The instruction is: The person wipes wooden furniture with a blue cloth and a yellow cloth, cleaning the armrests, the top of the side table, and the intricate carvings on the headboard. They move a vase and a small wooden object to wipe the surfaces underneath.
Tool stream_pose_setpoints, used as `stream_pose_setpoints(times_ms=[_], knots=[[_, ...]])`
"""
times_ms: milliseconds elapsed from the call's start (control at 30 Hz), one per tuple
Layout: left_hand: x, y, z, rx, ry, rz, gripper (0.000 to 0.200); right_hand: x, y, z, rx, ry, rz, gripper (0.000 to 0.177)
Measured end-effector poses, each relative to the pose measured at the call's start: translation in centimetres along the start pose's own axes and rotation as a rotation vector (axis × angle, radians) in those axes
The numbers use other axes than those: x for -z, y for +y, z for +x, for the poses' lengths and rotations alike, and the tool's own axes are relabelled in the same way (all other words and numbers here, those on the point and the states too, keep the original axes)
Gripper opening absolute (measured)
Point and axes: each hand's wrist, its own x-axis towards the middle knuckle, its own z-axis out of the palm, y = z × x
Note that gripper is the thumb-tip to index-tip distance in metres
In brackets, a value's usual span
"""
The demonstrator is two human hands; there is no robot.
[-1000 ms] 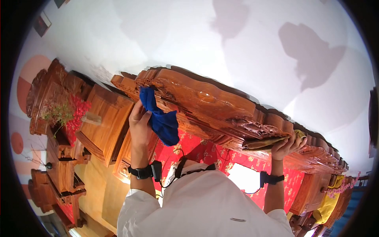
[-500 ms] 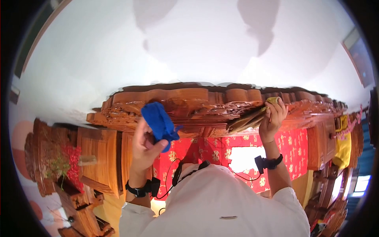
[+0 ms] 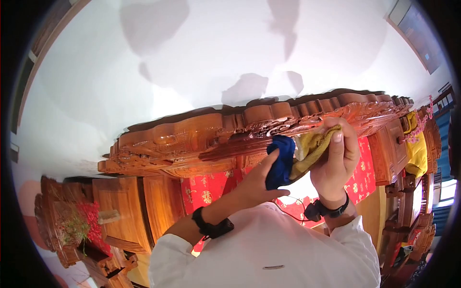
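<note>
Blue cloth [image 3: 281,161] is bunched, long axis near vertical, top end at the carved wooden backrest [image 3: 201,137]. Left hand [image 3: 257,185] pinches it closed. Right hand [image 3: 336,163] grips a yellow cloth [image 3: 314,146] touching the blue one.

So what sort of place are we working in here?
Likely a traditional furniture showroom or formal sitting room: carved hardwood sofa back, red patterned cushions, matching wooden cabinets alongside. Left hand holds a blue cloth, right hand a yellow cloth.

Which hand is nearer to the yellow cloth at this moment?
Right. The right hand grips the yellow cloth; the left hand is beside it, holding the blue cloth.
</note>
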Motion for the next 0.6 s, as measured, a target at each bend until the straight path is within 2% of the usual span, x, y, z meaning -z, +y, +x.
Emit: stream_pose_setpoints(times_ms=[33,100,133,167,200,233,300,333,400,467,500,567,600], knots=[[-0.8,0.1,0.2,0.056,0.000,-0.107,0.103,0.2,0.2,0.2,0.004,0.002,0.003,0.022],[-2.0,-0.7,0.8,0.019,-0.012,-0.099,0.101,0.9,0.6,0.5,0.067,-0.076,-0.131,0.026],[-2.5,-0.7,0.9,0.053,-0.047,-0.203,0.098,1.3,0.6,0.4,0.063,-0.077,-0.136,0.026],[-2.9,-0.5,0.9,0.088,-0.083,-0.308,0.095,1.6,0.5,0.3,-0.025,-0.044,-0.137,0.026],[-3.1,-0.3,0.9,0.093,-0.090,-0.192,0.092,1.9,0.4,0.2,-0.113,-0.009,-0.136,0.026],[-3.2,-0.6,1.0,0.097,-0.092,-0.195,0.092,2.1,0.2,0.0,-0.119,-0.007,-0.139,0.026],[-3.3,-1.4,1.3,0.004,-0.085,-0.176,0.093,2.6,-0.4,-0.3,-0.135,0.011,0.062,0.024],[-3.1,-0.9,1.4,0.004,-0.089,-0.174,0.093,2.9,-0.7,-0.4,-0.083,-0.006,0.034,0.024],[-2.3,0.6,1.5,0.120,-0.307,-0.253,0.092,3.3,-0.5,-0.1,-0.035,0.000,-0.068,0.024],[-2.2,0.5,1.6,0.070,-0.401,-0.166,0.093,3.5,0.0,0.3,0.012,0.005,-0.174,0.023],[-2.2,0.5,1.5,0.023,-0.482,-0.083,0.093,3.4,0.3,0.6,-0.070,0.040,-0.187,0.023],[-1.3,1.8,1.6,0.089,-0.539,-0.082,0.088,3.6,1.4,0.7,-0.152,0.071,-0.198,0.023],[-0.9,2.1,1.6,0.165,-0.590,-0.280,0.090,4.1,2.5,0.7,-0.265,0.061,-0.140,0.023]])
